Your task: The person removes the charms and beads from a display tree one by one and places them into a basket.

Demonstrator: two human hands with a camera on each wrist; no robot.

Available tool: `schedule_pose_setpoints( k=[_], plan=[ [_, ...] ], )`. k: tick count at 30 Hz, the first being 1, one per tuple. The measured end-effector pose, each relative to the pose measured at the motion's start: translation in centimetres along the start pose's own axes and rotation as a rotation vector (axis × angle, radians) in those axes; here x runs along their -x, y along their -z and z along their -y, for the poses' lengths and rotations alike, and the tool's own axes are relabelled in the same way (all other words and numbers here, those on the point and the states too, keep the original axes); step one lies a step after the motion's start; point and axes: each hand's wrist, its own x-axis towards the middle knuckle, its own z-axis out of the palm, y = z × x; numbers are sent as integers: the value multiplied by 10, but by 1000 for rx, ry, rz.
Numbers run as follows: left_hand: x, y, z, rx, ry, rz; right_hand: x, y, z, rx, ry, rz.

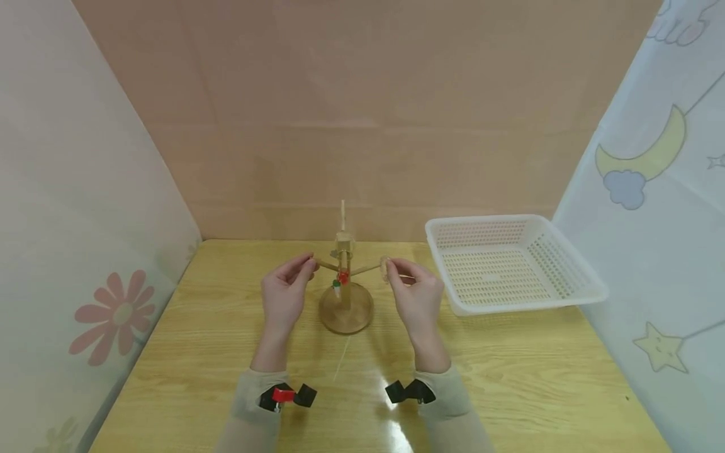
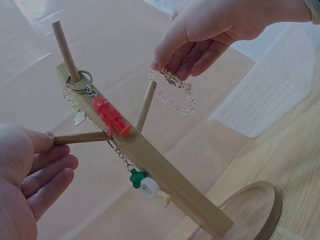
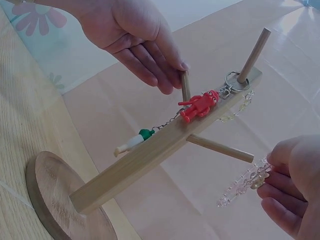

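A wooden stand (image 1: 345, 322) with a round base, an upright post (image 2: 159, 167) and several pegs stands on the table. My left hand (image 1: 285, 297) pinches the end of its left peg (image 2: 82, 138) between thumb and finger. Clear beads form a bracelet (image 3: 239, 186) that my right hand (image 1: 419, 294) pinches beside the tip of the right peg (image 3: 222, 148). Whether that tip is inside the loop I cannot tell. A red figure keychain (image 2: 111, 116) hangs on the front upper peg, a green-and-white keychain (image 3: 137, 140) on the left one. Another beaded bracelet (image 3: 245, 105) shows behind the post, partly hidden.
A white plastic basket (image 1: 578, 298) sits on the table to the right of the stand. Behind the table (image 1: 198, 377) rises a brown backdrop (image 1: 362, 157), with patterned cloth walls (image 1: 651, 251) on both sides.
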Motion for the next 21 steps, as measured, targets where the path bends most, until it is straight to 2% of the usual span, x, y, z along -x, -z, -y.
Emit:
schedule_pose_setpoints(
  k=[11,21],
  plan=[
    [1,0,3,-3,7,6,-7,8,-5,-31,95,3],
    [1,1,3,6,1,-4,-16,32,-17,37,127,15]
  ],
)
